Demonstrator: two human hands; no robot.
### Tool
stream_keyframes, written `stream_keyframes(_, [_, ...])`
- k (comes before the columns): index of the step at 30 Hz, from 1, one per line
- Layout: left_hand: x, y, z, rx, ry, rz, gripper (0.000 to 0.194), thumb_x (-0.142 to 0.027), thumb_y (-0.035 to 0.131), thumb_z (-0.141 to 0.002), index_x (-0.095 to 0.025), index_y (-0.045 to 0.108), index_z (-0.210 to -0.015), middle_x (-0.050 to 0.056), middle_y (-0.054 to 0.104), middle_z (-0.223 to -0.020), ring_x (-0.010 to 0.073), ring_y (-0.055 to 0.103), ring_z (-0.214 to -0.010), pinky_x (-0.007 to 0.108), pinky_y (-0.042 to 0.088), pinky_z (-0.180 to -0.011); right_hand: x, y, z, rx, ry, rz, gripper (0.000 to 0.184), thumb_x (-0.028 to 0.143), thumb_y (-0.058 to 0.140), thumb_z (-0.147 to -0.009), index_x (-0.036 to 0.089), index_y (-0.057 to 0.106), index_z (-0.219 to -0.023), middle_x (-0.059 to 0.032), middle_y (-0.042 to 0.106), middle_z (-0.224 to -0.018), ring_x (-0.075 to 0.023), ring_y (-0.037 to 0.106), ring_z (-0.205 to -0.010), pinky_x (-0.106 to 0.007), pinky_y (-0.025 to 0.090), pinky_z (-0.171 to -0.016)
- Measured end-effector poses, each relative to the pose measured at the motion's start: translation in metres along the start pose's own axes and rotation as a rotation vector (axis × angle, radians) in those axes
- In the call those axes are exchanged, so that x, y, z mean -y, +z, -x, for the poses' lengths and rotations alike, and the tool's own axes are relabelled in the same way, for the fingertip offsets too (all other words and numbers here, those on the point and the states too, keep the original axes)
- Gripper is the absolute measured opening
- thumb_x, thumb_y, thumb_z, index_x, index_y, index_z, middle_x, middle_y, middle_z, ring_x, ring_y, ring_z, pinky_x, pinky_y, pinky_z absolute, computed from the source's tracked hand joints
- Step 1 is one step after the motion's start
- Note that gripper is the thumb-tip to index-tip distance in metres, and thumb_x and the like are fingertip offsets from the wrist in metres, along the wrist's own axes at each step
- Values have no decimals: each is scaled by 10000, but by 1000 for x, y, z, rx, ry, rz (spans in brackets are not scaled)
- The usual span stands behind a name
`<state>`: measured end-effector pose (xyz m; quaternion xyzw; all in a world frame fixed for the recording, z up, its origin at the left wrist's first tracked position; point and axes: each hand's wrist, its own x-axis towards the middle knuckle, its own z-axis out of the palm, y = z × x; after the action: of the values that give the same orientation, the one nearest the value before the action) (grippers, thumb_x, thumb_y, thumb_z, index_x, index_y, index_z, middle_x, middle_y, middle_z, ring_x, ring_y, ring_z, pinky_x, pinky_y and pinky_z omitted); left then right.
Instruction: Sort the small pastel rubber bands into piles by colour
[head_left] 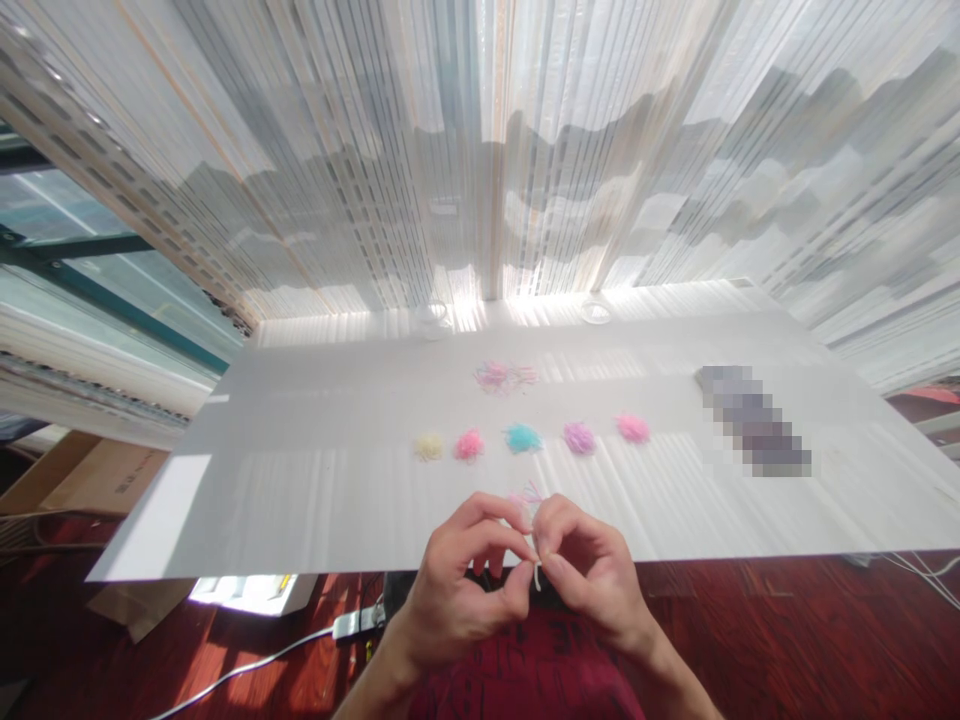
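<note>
Just above the table's near edge, my left hand (480, 570) and my right hand (585, 560) meet fingertip to fingertip. Pinched between them is a thin pale strand (538, 577), whose lower end hangs below the fingers. Beyond the fingertips lies a small bunch of pink and purple strands (531, 493), partly hidden by my hands. Farther off, small heaps of thin strands form a row: yellow (429, 446), coral pink (469, 445), turquoise (523, 437), purple (579, 437) and pink (633, 428). Behind them is a mixed-colour heap (506, 376).
A blurred-out dark object (754, 420) lies on the right of the white table (300, 450). Two clear round items, one a disc (596, 313), sit by the curtain (465, 200). Below left are a cardboard box (97, 475) and a power strip (356, 622) with a white cable.
</note>
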<state>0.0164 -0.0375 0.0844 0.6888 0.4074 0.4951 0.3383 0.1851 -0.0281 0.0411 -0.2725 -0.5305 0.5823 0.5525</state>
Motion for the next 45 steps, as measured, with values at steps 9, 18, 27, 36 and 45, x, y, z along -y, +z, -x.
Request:
stream_keyframes(9, [7, -4, -3, 60, 30, -1, 170, -38, 657, -863, -196, 692, -916, 43, 690, -994, 71, 583, -654, 158, 511, -557, 0, 5, 2, -45, 44, -23, 141, 363, 719, -937, 238, 666, -901, -13, 599, -833, -156, 593, -763, -278, 516, -709])
stream_keyframes(18, [9, -16, -4, 103, 172, -239, 154, -57, 628, -963, -183, 681, -1033, 72, 702, -1025, 93, 645, -728, 166, 561, -619, 23, -8, -9, 12, -283, 556, 286, 75, 700, -919, 262, 753, -1129, -29, 685, -906, -141, 665, -821, -242, 569, -729])
stream_keyframes(27, [7, -16, -4, 89, 209, -367, 130, -87, 619, -974, -182, 648, -1059, 73, 705, -1008, 104, 626, -700, 198, 553, -620, 28, -2, -12, -38, -422, 750, 224, 25, 690, -895, 198, 719, -1034, -34, 691, -837, -148, 660, -762, -248, 573, -675])
stream_keyframes(36, [3, -14, -4, 186, 2, -65, 92, -109, 593, -950, -197, 619, -954, 65, 660, -1018, 86, 551, -649, 199, 499, -574, 27, -8, -7, 58, -240, 534, 131, 115, 683, -893, 243, 675, -921, -27, 648, -827, -178, 624, -767, -301, 542, -678])
stream_keyframes(45, [1, -4, 0, 208, -85, 295, 71, -161, 575, -959, -215, 601, -922, 64, 613, -1009, 141, 592, -819, 240, 521, -694, 17, 1, -2, 110, 61, -143, 256, 450, 704, -934, 235, 652, -804, -34, 567, -819, -187, 571, -757, -352, 521, -714])
